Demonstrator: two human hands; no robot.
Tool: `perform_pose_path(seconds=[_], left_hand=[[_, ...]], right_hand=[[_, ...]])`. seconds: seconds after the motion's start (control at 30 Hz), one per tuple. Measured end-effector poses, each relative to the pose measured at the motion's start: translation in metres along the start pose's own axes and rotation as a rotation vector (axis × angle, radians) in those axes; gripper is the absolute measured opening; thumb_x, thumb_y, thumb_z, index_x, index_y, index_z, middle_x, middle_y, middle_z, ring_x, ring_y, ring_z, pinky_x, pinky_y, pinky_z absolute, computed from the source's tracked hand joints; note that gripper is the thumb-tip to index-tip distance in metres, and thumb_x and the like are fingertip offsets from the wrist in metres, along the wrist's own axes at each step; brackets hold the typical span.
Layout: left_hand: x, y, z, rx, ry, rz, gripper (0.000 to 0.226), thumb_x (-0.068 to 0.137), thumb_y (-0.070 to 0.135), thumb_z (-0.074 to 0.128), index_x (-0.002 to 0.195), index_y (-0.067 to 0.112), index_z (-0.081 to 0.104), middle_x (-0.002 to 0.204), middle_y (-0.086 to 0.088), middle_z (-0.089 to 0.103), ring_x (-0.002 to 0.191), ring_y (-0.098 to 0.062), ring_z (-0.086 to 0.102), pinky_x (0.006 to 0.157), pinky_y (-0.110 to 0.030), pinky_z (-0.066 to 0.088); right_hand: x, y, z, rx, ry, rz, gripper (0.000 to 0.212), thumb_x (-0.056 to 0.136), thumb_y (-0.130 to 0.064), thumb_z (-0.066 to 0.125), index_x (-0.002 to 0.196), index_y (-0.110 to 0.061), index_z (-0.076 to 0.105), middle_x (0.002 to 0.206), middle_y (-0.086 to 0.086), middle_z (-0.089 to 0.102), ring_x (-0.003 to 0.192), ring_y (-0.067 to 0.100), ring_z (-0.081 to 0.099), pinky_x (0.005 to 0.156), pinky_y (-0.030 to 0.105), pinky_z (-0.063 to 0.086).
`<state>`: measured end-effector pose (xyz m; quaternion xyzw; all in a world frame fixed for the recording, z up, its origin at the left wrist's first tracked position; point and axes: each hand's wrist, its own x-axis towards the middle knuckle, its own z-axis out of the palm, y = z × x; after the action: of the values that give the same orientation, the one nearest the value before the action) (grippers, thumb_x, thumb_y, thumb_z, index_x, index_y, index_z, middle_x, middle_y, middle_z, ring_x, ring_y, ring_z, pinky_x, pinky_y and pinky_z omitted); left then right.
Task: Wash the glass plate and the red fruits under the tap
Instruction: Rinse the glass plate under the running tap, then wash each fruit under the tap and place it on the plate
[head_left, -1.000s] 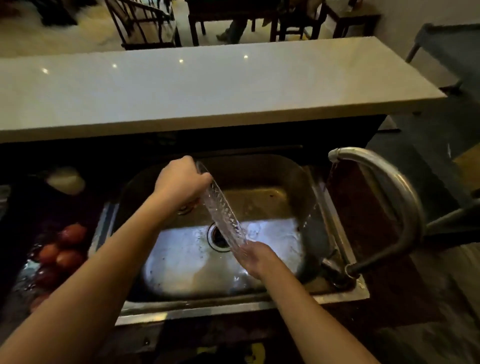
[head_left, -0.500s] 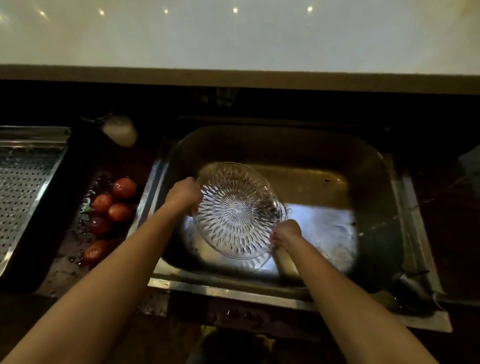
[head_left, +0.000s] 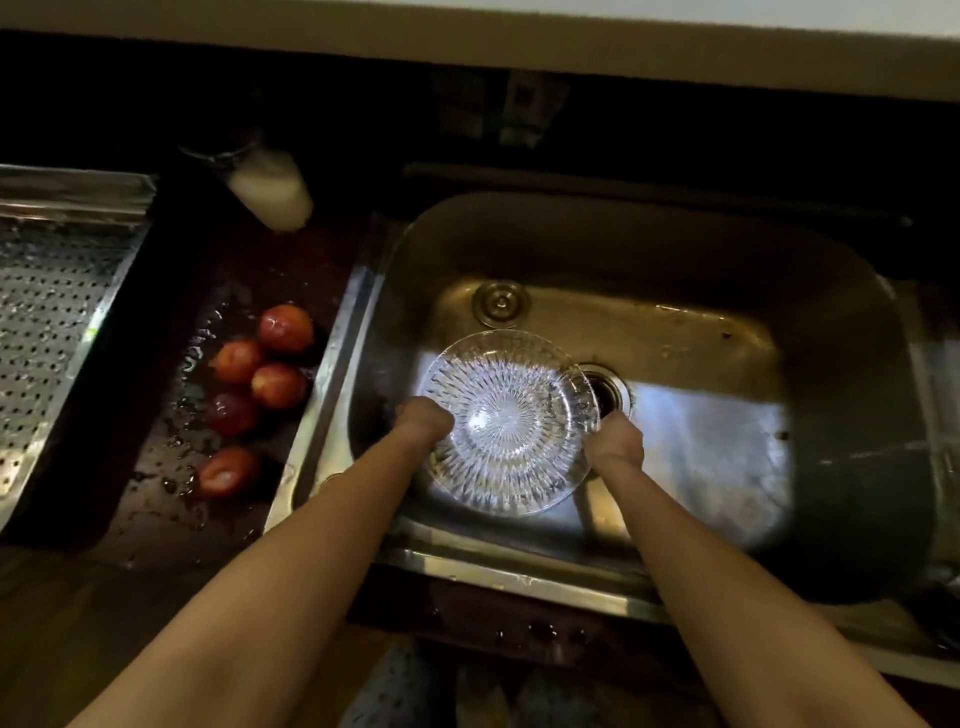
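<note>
Glass plate (head_left: 506, 421), one, over one steel sink (head_left: 623, 244), your left hand (head_left: 423, 421) and right hand (head_left: 615, 439) gripping opposite plate edges, five red fruits (head_left: 278, 384) alongside.

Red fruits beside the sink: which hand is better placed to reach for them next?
Probably the left hand. It grips the clear patterned glass plate on the side nearer the round red fruits, left of the steel sink; the right hand would have to cross the plate.

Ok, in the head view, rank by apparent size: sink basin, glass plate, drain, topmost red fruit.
1. sink basin
2. glass plate
3. topmost red fruit and drain: look alike, and the plate partly hides the drain, so unranked.
</note>
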<state>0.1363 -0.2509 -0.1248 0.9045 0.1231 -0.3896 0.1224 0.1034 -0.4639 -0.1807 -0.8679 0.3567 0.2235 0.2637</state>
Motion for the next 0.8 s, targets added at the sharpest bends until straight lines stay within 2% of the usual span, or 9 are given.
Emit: perform_pose_path(seconds=[0.2, 0.3, 0.37, 0.47, 0.53, 0.6, 0.67, 0.73, 0.8], left_hand=[[0.009, -0.003, 0.009, -0.158, -0.007, -0.095, 0.036, 0.098, 0.009, 0.031, 0.131, 0.005, 0.047, 0.14, -0.017, 0.047, 0.129, -0.035, 0.043, 0.102, -0.051, 0.037], [0.001, -0.001, 0.005, -0.292, -0.045, -0.072, 0.035, 0.097, 0.01, 0.035, 0.129, 0.003, 0.048, 0.139, -0.017, 0.047, 0.128, -0.033, 0.045, 0.103, -0.043, 0.038], [-0.007, -0.001, 0.003, -0.267, -0.037, 0.009, 0.038, 0.096, 0.013, 0.037, 0.13, 0.001, 0.047, 0.139, -0.019, 0.047, 0.128, -0.032, 0.045, 0.104, -0.037, 0.036], [-0.03, -0.004, -0.007, -0.342, 0.048, 0.105, 0.041, 0.092, 0.017, 0.045, 0.13, 0.004, 0.048, 0.138, -0.016, 0.049, 0.128, -0.029, 0.046, 0.105, -0.032, 0.037], [-0.06, -0.015, -0.018, -0.47, 0.15, 0.215, 0.043, 0.088, 0.017, 0.051, 0.13, 0.009, 0.049, 0.134, -0.014, 0.053, 0.124, -0.029, 0.049, 0.101, -0.033, 0.04], [-0.096, -0.04, -0.028, -0.609, 0.279, 0.333, 0.048, 0.084, 0.016, 0.059, 0.13, 0.011, 0.049, 0.129, -0.012, 0.056, 0.119, -0.025, 0.052, 0.1, -0.033, 0.043], [-0.131, -0.076, -0.034, -0.696, 0.469, 0.418, 0.046, 0.082, 0.014, 0.064, 0.126, 0.012, 0.052, 0.12, -0.005, 0.056, 0.111, -0.018, 0.054, 0.094, -0.025, 0.045], [-0.155, -0.116, -0.039, -0.643, 0.735, 0.396, 0.042, 0.079, 0.014, 0.067, 0.119, 0.016, 0.055, 0.111, 0.002, 0.052, 0.105, -0.012, 0.049, 0.087, -0.014, 0.039], [-0.162, -0.153, -0.04, -0.529, 0.869, 0.232, 0.045, 0.076, 0.019, 0.072, 0.118, 0.015, 0.055, 0.114, -0.002, 0.05, 0.109, -0.018, 0.044, 0.092, -0.021, 0.034]], right_hand=[[0.0, 0.001, 0.004, -0.094, 0.011, -0.037, 0.028, 0.077, -0.004, 0.069, 0.103, 0.001, 0.062, 0.105, 0.019, 0.065, 0.095, 0.035, 0.065, 0.077, 0.038, 0.054], [0.003, 0.001, 0.005, -0.104, 0.019, -0.06, 0.029, 0.08, -0.003, 0.064, 0.108, 0.001, 0.057, 0.104, 0.019, 0.065, 0.094, 0.035, 0.064, 0.076, 0.038, 0.053], [0.003, 0.001, 0.005, -0.114, 0.017, -0.091, 0.035, 0.081, -0.002, 0.062, 0.114, 0.001, 0.052, 0.107, 0.02, 0.064, 0.098, 0.036, 0.062, 0.079, 0.04, 0.051], [-0.004, -0.005, 0.0, -0.168, 0.003, -0.127, 0.039, 0.083, -0.005, 0.059, 0.12, 0.002, 0.048, 0.118, 0.023, 0.059, 0.107, 0.039, 0.057, 0.086, 0.042, 0.048], [-0.016, -0.017, -0.007, -0.201, 0.015, -0.179, 0.04, 0.083, -0.007, 0.058, 0.121, 0.002, 0.047, 0.123, 0.025, 0.055, 0.112, 0.04, 0.053, 0.09, 0.044, 0.047], [-0.032, -0.036, -0.015, -0.221, 0.011, -0.318, 0.037, 0.082, -0.009, 0.06, 0.116, 0.001, 0.052, 0.122, 0.024, 0.056, 0.112, 0.039, 0.053, 0.091, 0.045, 0.048], [-0.058, -0.055, -0.021, -0.21, -0.029, -0.48, 0.034, 0.084, -0.015, 0.063, 0.114, -0.001, 0.057, 0.12, 0.021, 0.058, 0.111, 0.036, 0.054, 0.092, 0.043, 0.047], [-0.089, -0.07, -0.024, -0.185, -0.113, -0.631, 0.037, 0.09, -0.021, 0.058, 0.121, -0.002, 0.056, 0.125, 0.018, 0.058, 0.114, 0.032, 0.054, 0.097, 0.039, 0.043], [-0.123, -0.076, -0.024, -0.177, -0.232, -0.727, 0.038, 0.094, -0.026, 0.053, 0.125, -0.005, 0.054, 0.128, 0.013, 0.058, 0.116, 0.027, 0.053, 0.097, 0.033, 0.041]])
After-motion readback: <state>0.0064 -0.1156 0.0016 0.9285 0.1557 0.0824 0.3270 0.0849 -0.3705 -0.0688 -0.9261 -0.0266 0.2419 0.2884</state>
